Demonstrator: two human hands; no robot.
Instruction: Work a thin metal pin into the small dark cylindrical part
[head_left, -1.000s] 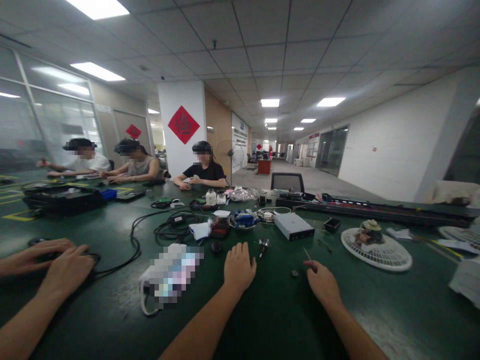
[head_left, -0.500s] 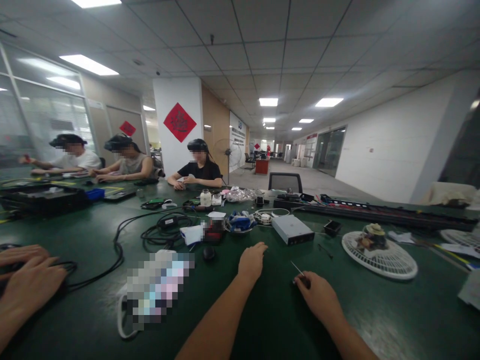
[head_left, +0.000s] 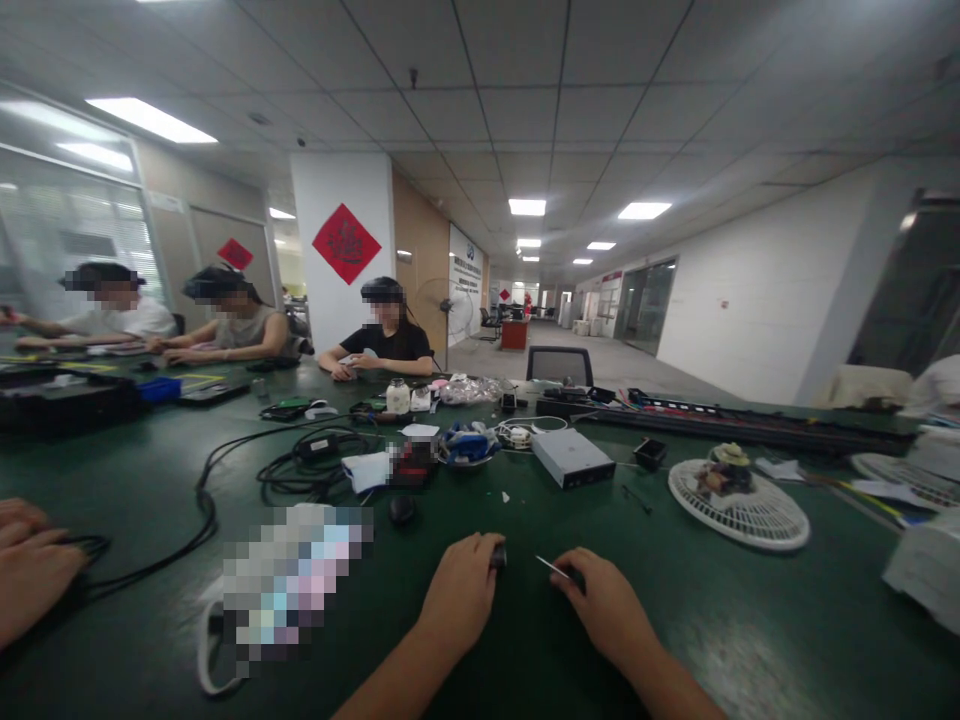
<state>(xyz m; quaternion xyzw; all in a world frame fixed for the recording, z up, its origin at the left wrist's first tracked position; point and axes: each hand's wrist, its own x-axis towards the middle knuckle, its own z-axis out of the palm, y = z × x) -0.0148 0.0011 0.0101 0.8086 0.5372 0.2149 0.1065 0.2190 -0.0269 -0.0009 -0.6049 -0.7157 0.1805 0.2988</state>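
We see L hand (head_left: pixel 459 592) w/ fingers curled tight round small black part (head_left: pixel 497 557), prob a knob, too small to be sure; R hand (head_left: pixel 600 605) w/ fingers pinching thin metal pin (head_left: pixel 553 567), long axis running toward the black part at ~9 o'clock, tip just apart from it, nothing between. Both over green bench mat (head_left: pixel 697 650). Grey metal box (head_left: pixel 572 458) at 12 o'clock, white fan guard (head_left: pixel 739 510) at 1-2 o'clock, pixelated item (head_left: pixel 292 585) at 10 o'clock, co-worker's hand (head_left: pixel 34 572) at 9 o'clock by black cable (head_left: pixel 90 547)
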